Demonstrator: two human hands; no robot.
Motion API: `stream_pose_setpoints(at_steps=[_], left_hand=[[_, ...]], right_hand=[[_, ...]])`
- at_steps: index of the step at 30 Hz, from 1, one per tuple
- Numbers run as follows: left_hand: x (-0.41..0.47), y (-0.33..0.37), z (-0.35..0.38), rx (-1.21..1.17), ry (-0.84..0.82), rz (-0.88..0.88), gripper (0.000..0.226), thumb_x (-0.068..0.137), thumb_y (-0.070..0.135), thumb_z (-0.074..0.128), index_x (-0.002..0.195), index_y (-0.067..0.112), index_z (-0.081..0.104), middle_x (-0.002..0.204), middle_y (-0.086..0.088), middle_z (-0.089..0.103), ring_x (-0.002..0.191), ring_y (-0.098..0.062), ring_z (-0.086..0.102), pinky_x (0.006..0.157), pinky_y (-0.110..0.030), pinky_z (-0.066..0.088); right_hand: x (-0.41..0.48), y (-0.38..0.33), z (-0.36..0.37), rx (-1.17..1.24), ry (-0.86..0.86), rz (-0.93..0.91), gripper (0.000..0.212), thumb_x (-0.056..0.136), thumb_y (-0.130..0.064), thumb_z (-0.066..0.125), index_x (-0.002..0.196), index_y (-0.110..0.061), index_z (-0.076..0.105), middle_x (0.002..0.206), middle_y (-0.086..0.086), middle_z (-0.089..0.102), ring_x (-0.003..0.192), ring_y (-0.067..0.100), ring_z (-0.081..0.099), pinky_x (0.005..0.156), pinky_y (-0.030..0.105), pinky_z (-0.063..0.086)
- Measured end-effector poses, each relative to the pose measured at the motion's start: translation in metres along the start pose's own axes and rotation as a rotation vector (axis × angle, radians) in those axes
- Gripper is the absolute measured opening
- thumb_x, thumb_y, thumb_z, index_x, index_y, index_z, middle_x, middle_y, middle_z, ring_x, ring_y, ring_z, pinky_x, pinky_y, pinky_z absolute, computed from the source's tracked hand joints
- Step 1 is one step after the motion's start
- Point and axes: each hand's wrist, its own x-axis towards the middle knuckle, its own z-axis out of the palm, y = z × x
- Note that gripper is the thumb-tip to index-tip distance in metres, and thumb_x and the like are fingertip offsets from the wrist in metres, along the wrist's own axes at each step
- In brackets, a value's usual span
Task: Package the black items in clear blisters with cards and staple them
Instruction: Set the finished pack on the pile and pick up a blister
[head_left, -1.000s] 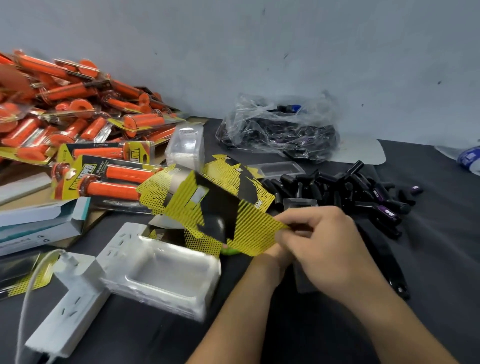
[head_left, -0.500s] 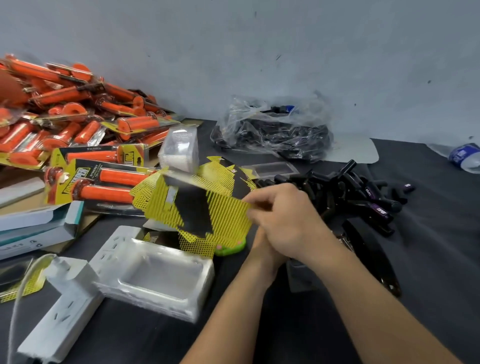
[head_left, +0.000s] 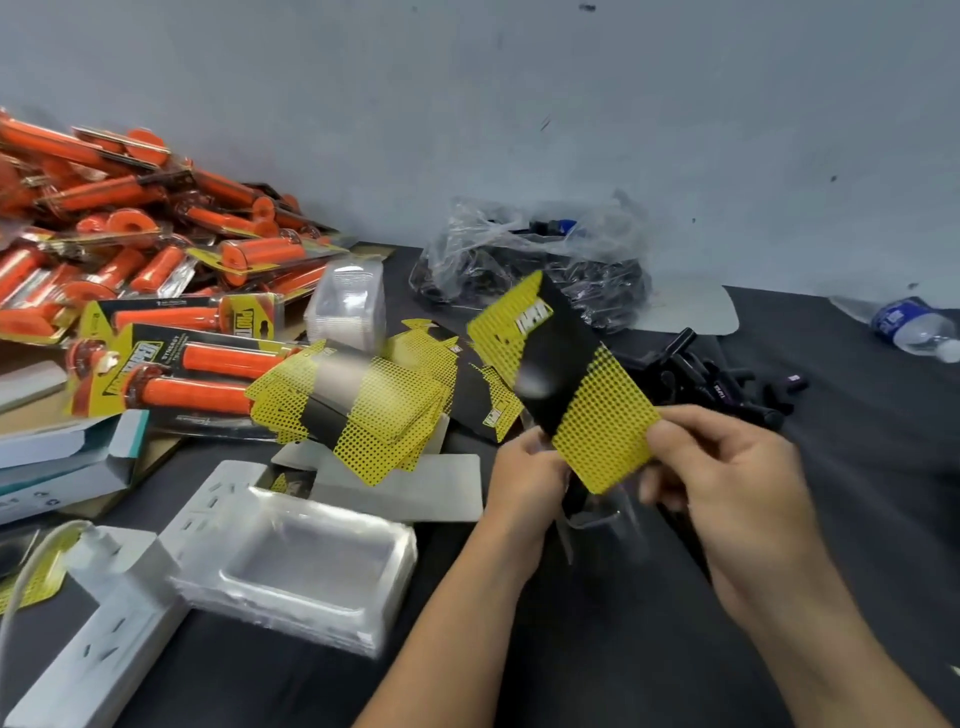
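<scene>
- The right hand (head_left: 727, 499) pinched the lower right edge of a yellow-and-black card (head_left: 566, 384) between thumb and fingers (head_left: 670, 431), the card tilted up in the centre right of the frame.
- The left hand (head_left: 530, 473) gripped the card's lower left edge; a clear blister (head_left: 602, 525) showed just below the card between both hands, though which fingers held it I could not tell.
- The step in hand was probably seating the card in the blister; done well, it called for squaring the card's edges to the blister's flange before pressing, so the staple could later catch both layers.
- Loose black items (head_left: 717, 384) lay piled on the surface just behind the card, at right of centre, with more in a clear plastic bag (head_left: 530, 260) near the wall.
- More cards (head_left: 363, 405) fanned out at centre left, and a stack of empty blisters (head_left: 296, 571) sat at lower left beside a white power strip (head_left: 109, 623).
- Finished orange-grip packages (head_left: 130, 249) heaped at upper left.
- The dark surface (head_left: 857, 519) met a plain pale wall (head_left: 467, 104); a water bottle (head_left: 914, 325) lay at the right edge.
</scene>
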Motion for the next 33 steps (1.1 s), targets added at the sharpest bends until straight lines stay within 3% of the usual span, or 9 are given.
stream_pose_setpoints(at_steps=[2,5,7,10,13,15,17,25,33], left_hand=[[0.002,-0.002,-0.001,-0.152,-0.002,-0.041,0.012,0.09,-0.005,0.064,0.093,0.001,0.074,0.085,-0.019,0.074,0.076,-0.028,0.072,0.068,-0.034,0.06],[0.004,-0.001,0.001,-0.347,0.018,-0.095,0.012,0.089,-0.007,0.061,0.091,0.002,0.068,0.081,-0.023,0.068,0.073,-0.033,0.067,0.076,-0.042,0.058],[0.003,0.0,0.001,-0.39,0.031,-0.1,0.012,0.093,-0.007,0.058,0.1,0.001,0.063,0.082,-0.021,0.067,0.073,-0.032,0.067,0.074,-0.041,0.058],[0.004,0.001,0.001,-0.262,0.096,-0.088,0.013,0.098,-0.001,0.056,0.1,0.007,0.065,0.083,-0.014,0.073,0.071,-0.026,0.07,0.062,-0.03,0.057],[0.0,0.003,0.002,-0.176,0.107,-0.125,0.024,0.085,0.01,0.06,0.106,0.006,0.072,0.089,-0.013,0.076,0.073,-0.026,0.07,0.065,-0.028,0.054],[-0.002,0.003,0.002,-0.118,0.08,-0.135,0.034,0.074,0.014,0.062,0.105,0.006,0.074,0.088,-0.017,0.073,0.077,-0.03,0.065,0.074,-0.039,0.051],[-0.003,0.002,0.002,-0.084,0.078,-0.115,0.021,0.081,0.009,0.061,0.097,0.01,0.073,0.086,-0.019,0.072,0.077,-0.032,0.065,0.076,-0.043,0.05],[-0.004,0.002,0.001,-0.085,0.081,-0.071,0.019,0.094,0.007,0.057,0.097,0.016,0.073,0.078,-0.011,0.07,0.067,-0.025,0.064,0.066,-0.035,0.05],[-0.007,0.003,0.003,-0.092,0.062,-0.075,0.015,0.071,0.022,0.062,0.079,0.021,0.074,0.078,-0.011,0.069,0.07,-0.028,0.064,0.072,-0.039,0.049]], right_hand=[[-0.012,0.005,-0.019,-0.19,0.176,-0.104,0.035,0.094,-0.008,0.067,0.086,-0.039,0.079,0.058,0.004,0.067,0.049,0.012,0.058,0.046,0.031,0.046],[-0.03,0.007,-0.038,-0.472,0.336,-0.255,0.017,0.083,-0.031,0.069,0.09,-0.047,0.073,0.069,-0.018,0.07,0.062,0.004,0.066,0.052,0.011,0.045],[-0.037,0.009,-0.043,-0.633,0.326,-0.284,0.012,0.075,-0.04,0.065,0.085,-0.043,0.069,0.069,-0.017,0.067,0.068,0.01,0.064,0.056,0.011,0.044],[-0.042,0.018,-0.035,-0.923,0.208,-0.42,0.014,0.069,-0.019,0.074,0.074,-0.031,0.069,0.063,-0.012,0.06,0.064,0.015,0.054,0.061,0.023,0.039],[-0.049,0.026,-0.015,-0.786,-0.095,-0.321,0.027,0.062,-0.009,0.07,0.079,-0.029,0.064,0.092,-0.017,0.062,0.092,0.012,0.061,0.082,0.017,0.041],[-0.056,0.035,-0.004,-0.68,-0.302,-0.199,0.031,0.064,-0.014,0.065,0.084,-0.032,0.052,0.124,-0.033,0.047,0.122,-0.011,0.045,0.095,0.002,0.03],[-0.059,0.044,0.002,-0.611,-0.388,-0.097,0.029,0.065,-0.02,0.062,0.085,-0.03,0.044,0.133,-0.048,0.026,0.125,-0.025,0.031,0.094,-0.004,0.025],[-0.055,0.052,-0.002,-0.685,-0.294,-0.104,0.05,0.066,-0.027,0.058,0.11,-0.044,0.042,0.137,-0.043,0.026,0.123,-0.014,0.036,0.093,0.0,0.028],[-0.057,0.053,0.004,-0.728,-0.248,-0.087,0.057,0.079,-0.046,0.073,0.128,-0.048,0.044,0.163,-0.024,0.009,0.146,-0.001,0.016,0.103,0.007,0.016]])
